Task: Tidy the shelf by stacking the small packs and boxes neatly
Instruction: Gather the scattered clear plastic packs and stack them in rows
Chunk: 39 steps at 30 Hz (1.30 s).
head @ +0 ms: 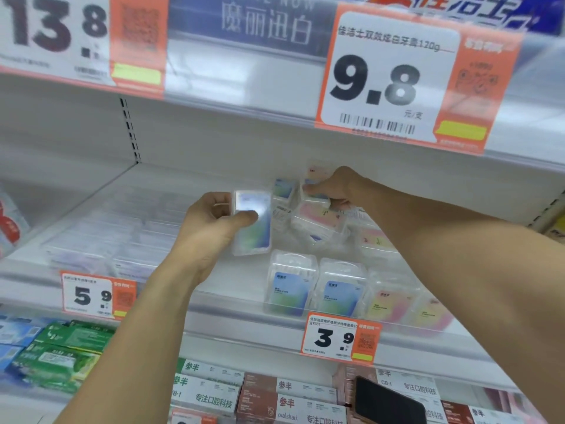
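Left hand grips a blue pack, long axis toward 12 o'clock; right hand pinches a pink pack on the shelf.

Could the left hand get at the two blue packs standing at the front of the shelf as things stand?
Probably not yet: the left hand grips a blue pack. The way down to the two front blue packs looks free, apart from a low clear rail before them.

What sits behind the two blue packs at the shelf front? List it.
Behind the two blue packs lies a loose heap of clear packs, pink and blue labels; the right hand grips one at the back. The right forearm covers whatever lies further right.
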### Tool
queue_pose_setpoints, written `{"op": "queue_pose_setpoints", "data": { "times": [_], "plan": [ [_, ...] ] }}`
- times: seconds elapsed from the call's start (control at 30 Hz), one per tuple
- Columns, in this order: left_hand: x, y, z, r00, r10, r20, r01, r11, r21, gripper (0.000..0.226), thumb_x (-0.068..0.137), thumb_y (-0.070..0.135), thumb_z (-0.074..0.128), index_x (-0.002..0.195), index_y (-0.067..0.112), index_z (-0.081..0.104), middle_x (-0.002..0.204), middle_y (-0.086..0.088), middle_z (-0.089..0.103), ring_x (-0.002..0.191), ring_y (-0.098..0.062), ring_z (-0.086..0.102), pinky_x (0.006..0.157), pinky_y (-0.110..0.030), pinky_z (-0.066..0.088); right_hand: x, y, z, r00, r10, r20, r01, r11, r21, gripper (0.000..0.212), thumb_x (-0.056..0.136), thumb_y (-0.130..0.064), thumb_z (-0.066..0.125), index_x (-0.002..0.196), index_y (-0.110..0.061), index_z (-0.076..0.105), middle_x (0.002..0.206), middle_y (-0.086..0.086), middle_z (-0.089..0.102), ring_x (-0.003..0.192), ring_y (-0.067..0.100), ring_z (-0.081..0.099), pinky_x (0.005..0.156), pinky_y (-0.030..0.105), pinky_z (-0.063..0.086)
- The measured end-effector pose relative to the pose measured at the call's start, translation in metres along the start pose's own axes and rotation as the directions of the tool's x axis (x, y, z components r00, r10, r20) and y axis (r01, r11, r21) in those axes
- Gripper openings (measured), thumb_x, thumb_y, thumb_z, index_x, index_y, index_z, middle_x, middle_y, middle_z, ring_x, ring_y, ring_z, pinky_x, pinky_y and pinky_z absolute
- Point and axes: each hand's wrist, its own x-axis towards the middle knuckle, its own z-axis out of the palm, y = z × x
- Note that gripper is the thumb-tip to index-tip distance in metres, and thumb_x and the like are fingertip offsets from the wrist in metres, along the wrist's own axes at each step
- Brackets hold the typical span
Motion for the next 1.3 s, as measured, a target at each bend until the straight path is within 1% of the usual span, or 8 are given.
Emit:
{"op": "queue_pose_setpoints", "data": {
  "times": [0.2, 0.33, 0.43, 0.53, 0.73, 0.9, 1.03, 1.3],
  "plan": [
    [-0.002, -0.003, 0.009, 1.000, 0.027, -0.003, -0.027, 0.999, 0.034, 0.038, 0.078, 0.013, 0.077, 0.109, 0.022, 0.059, 0.107, -0.006, 0.070, 0.098, -0.025, 0.069, 0.089, -0.043, 0.051, 0.007, -0.001, 0.006, 0.998, -0.017, 0.059, 0.007, 0.985, 0.170, 0.070, 0.068, -0.041, 0.088, 0.118, 0.000, 0.061, 0.112, 0.015, 0.070, 0.100, 0.028, 0.070, 0.093, 0.047, 0.056],
    [-0.002, -0.002, 0.010, 0.997, 0.044, 0.057, -0.048, 0.996, 0.081, 0.032, 0.079, 0.023, 0.075, 0.110, 0.022, 0.066, 0.107, -0.002, 0.070, 0.105, -0.023, 0.066, 0.092, -0.040, 0.049, 0.000, -0.005, 0.000, 0.997, -0.074, -0.002, 0.070, 0.939, 0.336, 0.064, 0.079, -0.024, 0.082, 0.128, 0.003, 0.051, 0.123, 0.017, 0.063, 0.110, 0.031, 0.064, 0.093, 0.042, 0.054],
    [-0.001, -0.003, 0.013, 0.996, 0.048, 0.081, -0.057, 0.993, 0.105, 0.026, 0.083, 0.020, 0.072, 0.108, 0.021, 0.067, 0.108, -0.001, 0.070, 0.107, -0.022, 0.064, 0.088, -0.034, 0.048, -0.017, -0.010, -0.013, 0.979, -0.170, -0.112, 0.203, 0.843, 0.497, 0.069, 0.069, -0.023, 0.085, 0.126, 0.000, 0.054, 0.117, 0.011, 0.063, 0.109, 0.032, 0.065, 0.081, 0.038, 0.056],
    [-0.002, -0.002, 0.014, 0.992, 0.047, 0.121, -0.062, 0.990, 0.130, 0.034, 0.073, 0.028, 0.075, 0.106, 0.023, 0.068, 0.108, 0.000, 0.071, 0.107, -0.021, 0.065, 0.094, -0.037, 0.048, -0.051, -0.009, -0.028, 0.945, -0.294, -0.141, 0.318, 0.739, 0.593, 0.034, 0.072, -0.011, 0.079, 0.101, -0.019, 0.062, 0.100, 0.003, 0.068, 0.092, 0.024, 0.069, 0.076, 0.036, 0.056],
    [-0.003, -0.004, 0.017, 0.981, -0.001, 0.194, -0.045, 0.971, 0.235, 0.039, 0.064, 0.037, 0.070, 0.102, 0.028, 0.070, 0.116, -0.012, 0.066, 0.108, -0.028, 0.062, 0.094, -0.035, 0.046, -0.107, 0.021, -0.052, 0.860, -0.488, 0.148, 0.413, 0.837, 0.359, 0.024, 0.080, 0.000, 0.072, 0.095, -0.014, 0.059, 0.099, 0.007, 0.061, 0.089, 0.021, 0.065, 0.073, 0.034, 0.053],
    [-0.006, -0.002, 0.022, 0.972, -0.027, 0.233, -0.039, 0.962, 0.271, 0.035, 0.073, 0.041, 0.068, 0.105, 0.027, 0.070, 0.109, 0.007, 0.071, 0.109, -0.016, 0.063, 0.104, -0.044, 0.045, -0.118, 0.039, -0.044, 0.832, -0.474, 0.288, 0.475, 0.877, 0.070, 0.027, 0.079, -0.017, 0.079, 0.102, -0.018, 0.064, 0.104, -0.004, 0.058, 0.085, 0.010, 0.057, 0.065, 0.020, 0.047],
    [-0.007, -0.005, 0.025, 0.974, -0.017, 0.224, -0.046, 0.961, 0.272, 0.022, 0.095, 0.032, 0.056, 0.108, 0.023, 0.070, 0.110, 0.007, 0.072, 0.110, -0.016, 0.063, 0.106, -0.042, 0.043, -0.119, 0.053, -0.033, 0.813, -0.407, 0.416, 0.384, 0.912, 0.144, 0.025, 0.089, -0.027, 0.071, 0.106, -0.009, 0.064, 0.098, 0.000, 0.058, 0.082, 0.008, 0.060, 0.068, 0.018, 0.052],
    [-0.011, 0.000, 0.025, 0.954, -0.060, 0.293, -0.025, 0.960, 0.279, 0.021, 0.096, 0.029, 0.055, 0.108, 0.021, 0.071, 0.107, 0.006, 0.073, 0.107, -0.015, 0.065, 0.101, -0.040, 0.048, -0.120, 0.059, -0.034, 0.760, -0.382, 0.526, 0.294, 0.923, 0.247, 0.015, 0.101, -0.023, 0.054, 0.092, -0.017, 0.064, 0.076, -0.015, 0.066, 0.075, 0.006, 0.062, 0.071, 0.020, 0.053]
  ]
}}
